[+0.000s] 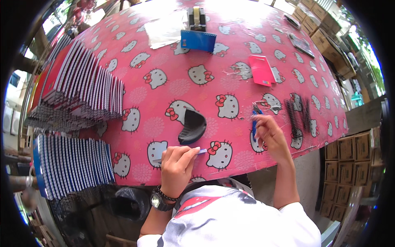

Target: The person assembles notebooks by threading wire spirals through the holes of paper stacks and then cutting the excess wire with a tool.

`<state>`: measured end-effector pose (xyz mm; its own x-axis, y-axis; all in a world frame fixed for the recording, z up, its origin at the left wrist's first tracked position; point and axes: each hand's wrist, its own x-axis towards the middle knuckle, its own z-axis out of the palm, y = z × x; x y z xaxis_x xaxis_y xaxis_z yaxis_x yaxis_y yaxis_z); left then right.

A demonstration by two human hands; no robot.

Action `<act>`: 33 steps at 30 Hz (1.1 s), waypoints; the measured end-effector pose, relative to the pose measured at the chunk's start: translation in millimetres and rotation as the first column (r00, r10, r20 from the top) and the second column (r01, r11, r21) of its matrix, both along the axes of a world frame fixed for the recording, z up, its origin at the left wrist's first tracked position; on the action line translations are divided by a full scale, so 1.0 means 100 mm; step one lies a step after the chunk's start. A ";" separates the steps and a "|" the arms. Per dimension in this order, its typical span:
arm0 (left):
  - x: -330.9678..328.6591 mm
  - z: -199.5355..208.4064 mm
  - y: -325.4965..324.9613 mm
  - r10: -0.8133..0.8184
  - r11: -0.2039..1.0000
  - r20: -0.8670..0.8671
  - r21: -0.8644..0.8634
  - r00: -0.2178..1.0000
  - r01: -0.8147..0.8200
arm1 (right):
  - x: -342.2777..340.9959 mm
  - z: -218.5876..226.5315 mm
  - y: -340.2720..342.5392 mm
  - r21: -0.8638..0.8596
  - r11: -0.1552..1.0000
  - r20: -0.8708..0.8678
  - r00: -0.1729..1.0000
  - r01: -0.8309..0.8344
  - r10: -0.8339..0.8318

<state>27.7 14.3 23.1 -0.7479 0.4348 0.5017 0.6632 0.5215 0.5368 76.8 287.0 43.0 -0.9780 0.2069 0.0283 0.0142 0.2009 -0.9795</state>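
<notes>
My left hand (pixel 177 164) is closed near the table's front edge, pinching a thin pad of paper sheets (pixel 202 151). Most of the pad is hidden under my fingers. To the right, my right hand (pixel 269 133) has its fingers curled round blue-handled pliers (pixel 254 123), their jaws pointing away from me. Just beyond my left hand lies a black curved, ribbed object (pixel 192 126) whose kind I cannot make out. Black spiral binding coils (pixel 298 115) lie to the right of my right hand. Farther off, a pink notebook (pixel 261 71) rests on the pink patterned tablecloth (pixel 177 87).
Red-covered spiral notebooks (pixel 78 82) are piled at the left, with a row of blue ones (pixel 74 164) nearer me. A blue notebook (pixel 198 40), white sheets (pixel 164 29) and a tape dispenser (pixel 196 18) are at the far side. Cardboard boxes (pixel 347 164) stand beyond the right edge.
</notes>
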 end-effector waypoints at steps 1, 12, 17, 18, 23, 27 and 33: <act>0.01 0.01 0.00 0.007 1.000 0.011 0.000 1.000 -0.007 | -0.03 0.04 -0.13 0.070 0.985 -0.011 0.987 -0.160 0.161; 0.01 0.01 -0.05 -0.036 0.999 0.068 0.023 0.997 0.034 | -0.29 -0.07 -0.51 0.260 0.829 -0.004 0.858 -0.496 0.514; 0.04 0.03 -0.07 -0.071 0.997 0.066 0.018 0.995 0.070 | -0.39 0.01 -0.46 0.284 0.693 0.129 0.742 -0.663 0.658; 0.04 0.04 -0.07 -0.085 0.996 0.061 0.018 0.995 0.084 | -0.39 0.01 -0.45 0.308 0.675 0.136 0.734 -0.670 0.666; 0.10 0.01 -0.08 -0.116 0.993 0.015 0.027 0.993 0.116 | -0.38 0.05 -0.45 0.301 0.688 0.090 0.738 -0.661 0.669; 0.17 -0.04 -0.12 -0.132 0.991 0.000 0.015 0.991 0.132 | -0.38 0.07 -0.44 0.343 0.613 0.127 0.682 -0.711 0.720; 0.21 -0.03 -0.14 -0.155 0.988 0.024 0.029 0.988 0.154 | -0.37 -0.02 -0.45 0.432 0.543 0.042 0.617 -0.720 0.786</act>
